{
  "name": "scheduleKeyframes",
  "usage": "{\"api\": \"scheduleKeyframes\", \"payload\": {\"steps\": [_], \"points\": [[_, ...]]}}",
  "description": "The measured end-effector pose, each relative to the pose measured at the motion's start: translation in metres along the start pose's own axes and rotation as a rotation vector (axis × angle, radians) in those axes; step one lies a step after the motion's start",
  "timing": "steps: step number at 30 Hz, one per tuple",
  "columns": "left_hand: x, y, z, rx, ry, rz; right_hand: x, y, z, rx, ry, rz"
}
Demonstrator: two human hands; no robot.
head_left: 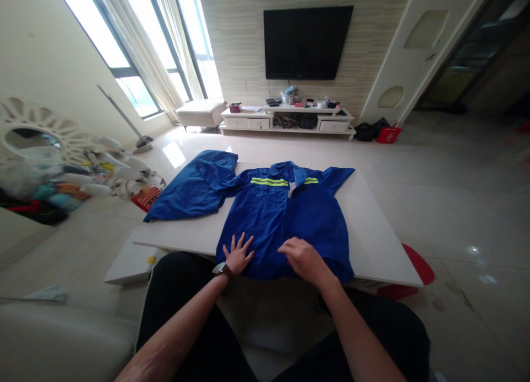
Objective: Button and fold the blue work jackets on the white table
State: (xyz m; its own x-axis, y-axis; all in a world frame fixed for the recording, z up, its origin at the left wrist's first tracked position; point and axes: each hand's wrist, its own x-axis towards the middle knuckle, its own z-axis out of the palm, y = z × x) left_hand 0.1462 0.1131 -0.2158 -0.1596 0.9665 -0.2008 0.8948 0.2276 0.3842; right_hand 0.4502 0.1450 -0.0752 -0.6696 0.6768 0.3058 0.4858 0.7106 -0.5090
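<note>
A blue work shirt [318,222] with yellow-green reflective stripes across the chest lies spread on the white table [372,227], collar away from me. Its front is unbuttoned near the collar, where a white label shows. My left hand [238,254] rests flat on the lower left front, fingers spread. At the lower end of the front edge, my right hand [302,256] has its fingers curled together in a pinch on the cloth; the fingertips are partly hidden. Another blue garment [190,186] lies to the left, partly touching the shirt's sleeve.
A red stool [418,263] shows beyond the table's right edge. Bags and loose things [62,189] are heaped on the floor at left. A low TV cabinet [248,122] stands by the far wall beneath a television [308,42]. A red bag [388,134] sits nearby.
</note>
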Motion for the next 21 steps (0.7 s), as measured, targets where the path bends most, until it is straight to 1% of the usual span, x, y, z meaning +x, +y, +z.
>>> {"api": "scheduleKeyframes", "payload": {"steps": [1, 2, 3, 5, 6, 7, 9, 10, 11, 12, 13, 15, 17, 21], "points": [[0.001, 0.000, -0.001, -0.008, -0.005, -0.003, 0.000, -0.010, 0.009, 0.092, -0.097, -0.069], [0.001, 0.001, -0.003, -0.019, -0.013, -0.007, -0.001, -0.014, 0.014, 0.163, -0.145, -0.085], [0.002, 0.001, -0.005, -0.033, -0.023, -0.014, -0.004, -0.012, 0.017, 0.196, -0.138, -0.039], [0.004, 0.002, -0.010, -0.062, -0.042, -0.025, -0.012, 0.007, 0.017, 0.140, -0.069, 0.165], [0.005, 0.003, -0.012, -0.073, -0.051, -0.027, -0.016, 0.021, 0.017, 0.063, -0.067, 0.296], [0.006, 0.004, -0.014, -0.082, -0.059, -0.029, -0.021, 0.036, 0.017, -0.025, -0.103, 0.436], [0.010, 0.004, -0.016, -0.093, -0.074, -0.029, -0.028, 0.062, 0.023, -0.160, -0.260, 0.695], [0.012, 0.003, -0.016, -0.096, -0.080, -0.028, -0.031, 0.072, 0.028, -0.190, -0.348, 0.791], [0.016, 0.002, -0.017, -0.100, -0.086, -0.027, -0.032, 0.079, 0.034, -0.200, -0.417, 0.857], [0.020, 0.001, -0.018, -0.104, -0.091, -0.024, -0.032, 0.084, 0.041, -0.201, -0.459, 0.893], [0.025, -0.001, -0.019, -0.106, -0.096, -0.021, -0.031, 0.087, 0.047, -0.204, -0.474, 0.905], [0.037, -0.004, -0.022, -0.107, -0.108, -0.014, -0.024, 0.090, 0.055, -0.231, -0.452, 0.906], [0.053, -0.007, -0.025, -0.103, -0.116, -0.007, -0.013, 0.093, 0.058, -0.253, -0.430, 0.906], [0.089, -0.010, -0.032, -0.068, -0.101, 0.011, 0.014, 0.107, 0.057, -0.254, -0.437, 0.912]]}}
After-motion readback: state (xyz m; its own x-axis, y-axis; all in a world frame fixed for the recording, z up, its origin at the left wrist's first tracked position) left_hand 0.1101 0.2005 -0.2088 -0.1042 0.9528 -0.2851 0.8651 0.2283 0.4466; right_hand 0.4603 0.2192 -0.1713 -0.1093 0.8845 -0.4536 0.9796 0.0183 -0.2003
